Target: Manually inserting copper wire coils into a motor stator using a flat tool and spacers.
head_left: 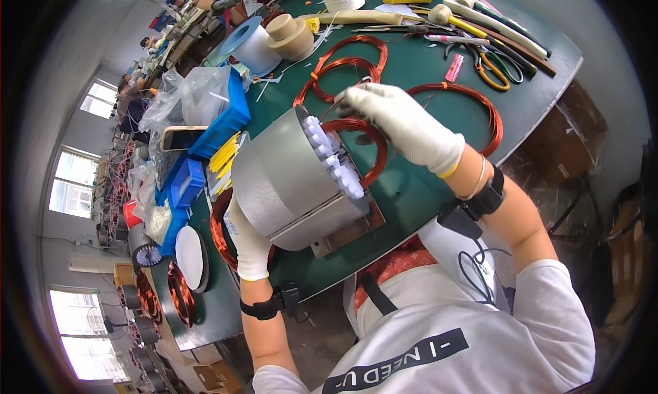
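A grey metal stator cylinder (281,174) lies on its side on the green table, with white insulating pieces (336,157) around its right-facing end. My left hand (248,240), in a white glove, rests against the cylinder's left side; its fingers are mostly hidden behind the metal. A copper wire coil (377,150) comes out of the open end. My right hand (397,116), gloved with grey fingertips, is above this coil. Its fingers are bent and appear closed on a thin copper wire leading toward the stator; the fingertips show only partly.
More copper coils (495,116) lie behind and right. Mallets (442,13), scissors (493,75) and other tools are at the far right. A white spool (257,48) stands at the back. Blue bins (236,106), a phone (184,138) and yellow strips (224,155) are on the left.
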`<state>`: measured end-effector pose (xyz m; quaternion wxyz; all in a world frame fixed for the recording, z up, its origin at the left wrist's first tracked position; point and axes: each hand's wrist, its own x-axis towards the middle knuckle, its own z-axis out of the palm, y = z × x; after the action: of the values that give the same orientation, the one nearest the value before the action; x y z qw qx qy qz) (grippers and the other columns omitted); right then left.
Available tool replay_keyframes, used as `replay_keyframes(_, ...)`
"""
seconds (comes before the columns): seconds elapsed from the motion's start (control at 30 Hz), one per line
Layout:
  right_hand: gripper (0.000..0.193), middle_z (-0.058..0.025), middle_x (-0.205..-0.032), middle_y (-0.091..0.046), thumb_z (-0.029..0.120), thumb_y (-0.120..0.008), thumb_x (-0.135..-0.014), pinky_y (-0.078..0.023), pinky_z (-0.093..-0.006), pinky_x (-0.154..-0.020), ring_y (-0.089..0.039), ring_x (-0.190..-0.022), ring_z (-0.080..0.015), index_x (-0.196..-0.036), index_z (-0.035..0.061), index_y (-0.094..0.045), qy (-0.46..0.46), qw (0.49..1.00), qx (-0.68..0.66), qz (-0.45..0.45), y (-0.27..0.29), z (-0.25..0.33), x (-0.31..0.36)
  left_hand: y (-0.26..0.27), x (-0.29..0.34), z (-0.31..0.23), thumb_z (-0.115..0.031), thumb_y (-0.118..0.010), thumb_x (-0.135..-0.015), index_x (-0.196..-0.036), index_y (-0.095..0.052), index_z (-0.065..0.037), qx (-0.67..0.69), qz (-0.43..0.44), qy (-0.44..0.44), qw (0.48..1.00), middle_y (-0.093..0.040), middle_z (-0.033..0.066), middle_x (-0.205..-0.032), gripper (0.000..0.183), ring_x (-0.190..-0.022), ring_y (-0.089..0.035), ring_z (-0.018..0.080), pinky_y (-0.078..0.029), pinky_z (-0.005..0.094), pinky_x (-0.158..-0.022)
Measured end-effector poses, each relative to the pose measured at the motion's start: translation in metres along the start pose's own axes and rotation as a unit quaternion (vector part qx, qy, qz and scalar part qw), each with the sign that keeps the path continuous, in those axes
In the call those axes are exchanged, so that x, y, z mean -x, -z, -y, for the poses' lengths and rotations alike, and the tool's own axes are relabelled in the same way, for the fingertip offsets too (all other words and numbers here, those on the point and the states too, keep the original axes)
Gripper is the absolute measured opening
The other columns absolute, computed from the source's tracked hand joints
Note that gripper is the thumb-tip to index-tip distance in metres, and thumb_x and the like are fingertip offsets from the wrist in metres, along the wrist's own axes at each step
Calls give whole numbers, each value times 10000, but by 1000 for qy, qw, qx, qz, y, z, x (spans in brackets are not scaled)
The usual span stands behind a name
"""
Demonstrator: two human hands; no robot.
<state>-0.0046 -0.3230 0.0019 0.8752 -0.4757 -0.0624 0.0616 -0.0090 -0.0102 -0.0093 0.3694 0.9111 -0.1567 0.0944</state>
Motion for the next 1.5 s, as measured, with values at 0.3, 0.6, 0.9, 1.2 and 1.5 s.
replay_keyframes(0.3,671,-63,-904,-627,583,-417,-991,-485,-293,-769,-550,-813,-125,-1089,-45,-631,-81,952,296,-19,-10,-11,-7,-7,-3,-6,-340,-500,-1017,-1379,-488,-22,531,-50,138,835,-589,108,-1295,482,-1143,-599,201,-496,363,-961)
replay_keyframes(0.6,713,-106,-1072,-660,596,-413,-992,-428,-318,-971,-560,-1009,-153,-1132,-64,-644,-48,969,234,58,-11,-10,-14,4,-7,7,-428,-490,-1015,-1436,-418,-43,509,-2,195,838,-532,102,-1370,575,-1237,-542,225,-483,378,-995)
replay_keyframes(0.9,577,-164,-1100,-664,479,-461,-1000,-452,-350,-950,-613,-1057,-234,-1210,-46,-579,150,963,220,43,-11,-47,-29,3,-4,29,-411,-476,-1024,-1429,-413,-28,589,-30,135,796,-525,131,-1373,561,-1216,-552,241,-445,382,-1035)
replay_keyframes(1.2,617,-176,-1015,-702,470,-302,-1048,-474,-351,-883,-637,-947,-263,-1125,-22,-666,55,967,245,-47,-8,-37,-14,3,0,13,-381,-448,-1039,-1394,-467,-25,534,-112,192,816,-580,123,-1291,504,-1134,-593,207,-490,327,-949)
replay_keyframes(1.5,666,-31,-859,-672,535,-344,-1031,-446,-261,-721,-553,-763,-98,-1095,-22,-702,56,944,287,-154,-43,-44,-25,2,-7,-5,-492,-574,-956,-831,-494,-152,470,-206,266,816,-349,-37,-567,371,-433,-333,67,-245,236,-417)
